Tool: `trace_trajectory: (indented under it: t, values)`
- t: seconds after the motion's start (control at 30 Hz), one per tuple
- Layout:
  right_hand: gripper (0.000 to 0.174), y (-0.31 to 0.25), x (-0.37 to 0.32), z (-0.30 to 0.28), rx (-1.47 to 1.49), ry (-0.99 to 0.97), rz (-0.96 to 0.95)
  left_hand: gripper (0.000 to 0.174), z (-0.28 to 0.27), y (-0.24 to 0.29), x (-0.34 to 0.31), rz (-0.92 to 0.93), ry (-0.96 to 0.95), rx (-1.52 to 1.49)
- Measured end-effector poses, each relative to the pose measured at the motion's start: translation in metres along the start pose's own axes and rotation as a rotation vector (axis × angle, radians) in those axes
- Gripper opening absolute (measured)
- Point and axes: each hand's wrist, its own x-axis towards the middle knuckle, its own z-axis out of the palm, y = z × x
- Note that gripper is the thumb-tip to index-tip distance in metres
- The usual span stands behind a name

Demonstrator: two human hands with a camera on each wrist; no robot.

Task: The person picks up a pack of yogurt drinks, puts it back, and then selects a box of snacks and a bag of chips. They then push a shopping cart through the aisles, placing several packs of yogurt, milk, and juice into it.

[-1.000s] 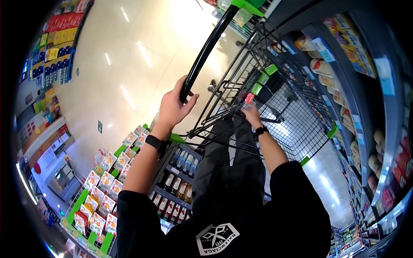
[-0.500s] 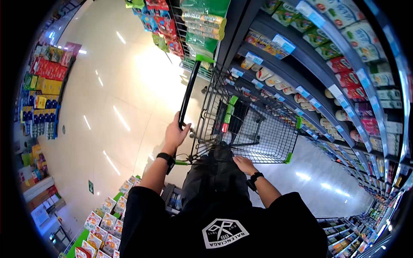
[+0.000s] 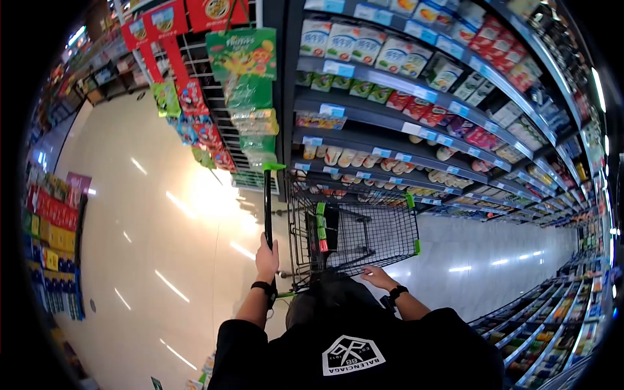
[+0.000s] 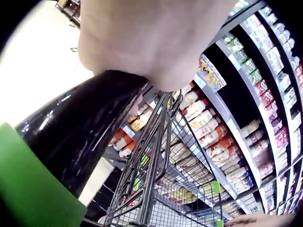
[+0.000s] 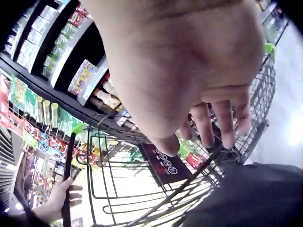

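Note:
A black wire shopping cart (image 3: 416,224) with green corner pieces stands in front of the person. In the head view the left hand (image 3: 266,261) grips the near part of its black handle (image 3: 268,208); in the right wrist view that hand (image 5: 57,197) has its fingers reaching past the bar. The left wrist view shows the palm (image 4: 151,42) against the handle (image 4: 80,123). Beside the cart's near side hangs the right hand (image 3: 378,277), its fingers (image 5: 222,118) loosely extended close to the wires. Whether they touch is unclear. A dark panel (image 5: 163,165) shows through the wires.
Shelves (image 3: 390,84) of cartons and bottles run ahead and to the right. A wire rack (image 3: 244,140) with hanging snack bags stands ahead-left. Pale floor (image 3: 149,247) stretches left, with a stocked display (image 3: 55,240) beyond. More shelves (image 3: 539,325) stand at lower right.
The head view has swung towards the shelves and snack rack. The cart appears lower and more squarely ahead. My right hand has come away from the cart's green and red pieces; my left stays on the handle.

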Motion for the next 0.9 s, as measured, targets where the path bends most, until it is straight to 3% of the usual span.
trace_trajectory:
  t: [0.17, 0.27, 0.3, 0.33, 0.4, 0.47, 0.53, 0.6, 0.67, 0.7, 0.83, 0.9]
  values:
    - [0.050, -0.039, 0.011, -0.069, -0.104, 0.244, -0.167, 0.059, 0.010, 0.010, 0.008, 0.031, -0.065, 0.132]
    - [0.043, -0.085, 0.025, -0.133, 0.002, 0.446, -0.319, 0.074, 0.018, 0.013, 0.014, 0.055, -0.139, 0.211]
    - [0.042, -0.118, 0.018, -0.156, 0.024, 0.522, -0.383, 0.086, 0.020, 0.017, 0.016, 0.049, -0.170, 0.283]
    - [0.041, -0.147, 0.015, -0.180, 0.048, 0.597, -0.445, 0.094, 0.014, 0.037, 0.014, -0.034, -0.258, 0.320]
    - [0.040, -0.167, 0.037, -0.231, -0.092, 0.811, -0.643, 0.101, 0.020, 0.076, 0.003, 0.139, -0.082, 0.646]
    - [0.042, -0.195, 0.050, -0.278, -0.171, 0.995, -0.821, 0.098, 0.033, 0.113, 0.020, 0.505, 0.091, 0.335]
    - [0.042, -0.231, 0.041, -0.311, -0.063, 1.051, -0.810, 0.090, 0.031, 0.193, 0.028, 0.775, 0.176, 0.272]
    - [0.042, -0.248, 0.047, -0.339, -0.043, 1.061, -0.756, 0.077, 0.029, 0.273, 0.031, 0.851, 0.151, 0.237]
    - [0.047, -0.256, 0.055, -0.364, -0.327, 1.260, -0.800, 0.071, 0.032, 0.339, 0.040, 0.922, 0.128, 0.244]
    - [0.054, -0.256, 0.062, -0.376, -0.326, 1.271, -0.824, 0.069, 0.034, 0.368, 0.045, 0.982, 0.122, 0.213]
    - [0.052, -0.253, 0.084, -0.403, -0.378, 1.434, -0.819, 0.070, 0.056, 0.458, 0.082, 1.040, 0.126, 0.215]
    - [0.050, -0.248, 0.092, -0.420, -0.412, 1.385, -0.807, 0.072, 0.070, 0.488, 0.103, 1.115, 0.192, 0.284]
